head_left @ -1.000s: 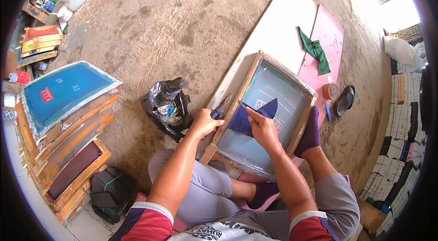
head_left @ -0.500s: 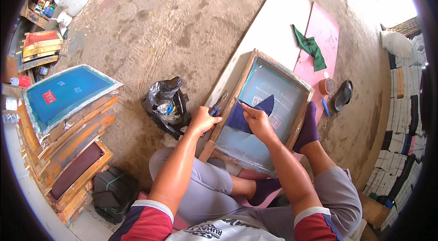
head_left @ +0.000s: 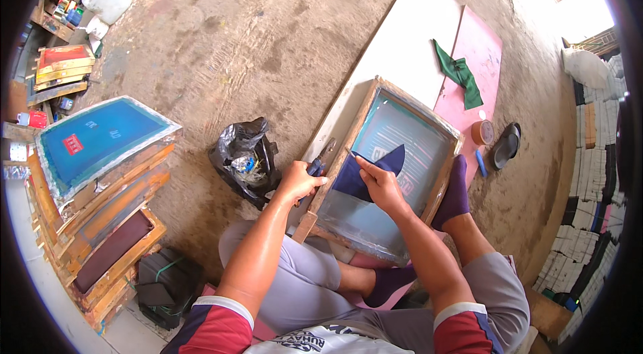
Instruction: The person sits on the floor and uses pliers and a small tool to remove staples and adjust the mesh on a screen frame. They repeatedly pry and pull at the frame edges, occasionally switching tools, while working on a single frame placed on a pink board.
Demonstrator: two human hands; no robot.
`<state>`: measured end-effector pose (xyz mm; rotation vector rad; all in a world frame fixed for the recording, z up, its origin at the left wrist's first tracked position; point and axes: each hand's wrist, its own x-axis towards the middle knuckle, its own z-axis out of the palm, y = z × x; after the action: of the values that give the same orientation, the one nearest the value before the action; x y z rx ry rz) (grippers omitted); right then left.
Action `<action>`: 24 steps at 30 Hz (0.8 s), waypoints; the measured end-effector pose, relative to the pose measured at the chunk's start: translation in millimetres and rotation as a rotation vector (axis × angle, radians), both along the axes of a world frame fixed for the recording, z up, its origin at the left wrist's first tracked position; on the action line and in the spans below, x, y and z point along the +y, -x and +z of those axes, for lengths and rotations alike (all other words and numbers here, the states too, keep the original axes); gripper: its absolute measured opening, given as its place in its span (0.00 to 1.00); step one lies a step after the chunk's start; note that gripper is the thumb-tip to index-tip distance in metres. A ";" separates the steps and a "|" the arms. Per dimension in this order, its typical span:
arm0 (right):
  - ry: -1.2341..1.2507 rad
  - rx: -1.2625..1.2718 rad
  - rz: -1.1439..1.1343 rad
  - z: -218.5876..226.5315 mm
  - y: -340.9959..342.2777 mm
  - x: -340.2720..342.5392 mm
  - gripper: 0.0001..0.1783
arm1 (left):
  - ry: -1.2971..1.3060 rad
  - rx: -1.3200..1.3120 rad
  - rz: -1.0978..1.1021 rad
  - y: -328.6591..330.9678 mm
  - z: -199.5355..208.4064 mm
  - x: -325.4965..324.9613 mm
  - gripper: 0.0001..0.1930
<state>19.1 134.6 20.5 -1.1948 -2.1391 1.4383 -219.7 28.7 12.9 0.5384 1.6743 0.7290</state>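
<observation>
A wooden-framed printing screen (head_left: 348, 245) with pale blue-grey mesh lies tilted in front of me, its near end by my crossed legs. My left hand (head_left: 299, 182) is closed around pliers (head_left: 315, 166) with dark blue handles, their metal jaws pointing away beside the frame's left rail. The left thumb rests against that rail. Inside the frame, my right hand (head_left: 380, 182) pinches a thin, pointed tool (head_left: 350, 152), its tip near the left rail; its exact kind is too small to tell. A dark blue cloth (head_left: 349, 178) lies on the mesh, partly beneath the right hand.
A black plastic bag (head_left: 244, 156) with scraps stands left of the frame. Stacked screens (head_left: 107, 139) rise at far left. Beyond the frame are a white board (head_left: 395, 39), a pink board (head_left: 479, 52) and a green cloth (head_left: 461, 73). A brown tub (head_left: 482, 131) and sandal (head_left: 506, 146) lie right.
The whole view has shifted slightly. Both hands keep their grips and nearly the same places at the frame.
</observation>
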 end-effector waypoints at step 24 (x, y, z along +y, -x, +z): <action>0.080 -0.241 -0.108 55.5 10.6 2.7 0.19 | 0.006 -0.059 0.003 3.9 -1.9 -1.9 0.12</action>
<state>8.5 137.3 76.0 -1.5592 -2.1462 1.4077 -223.5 26.8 11.0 0.5059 1.6227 0.7357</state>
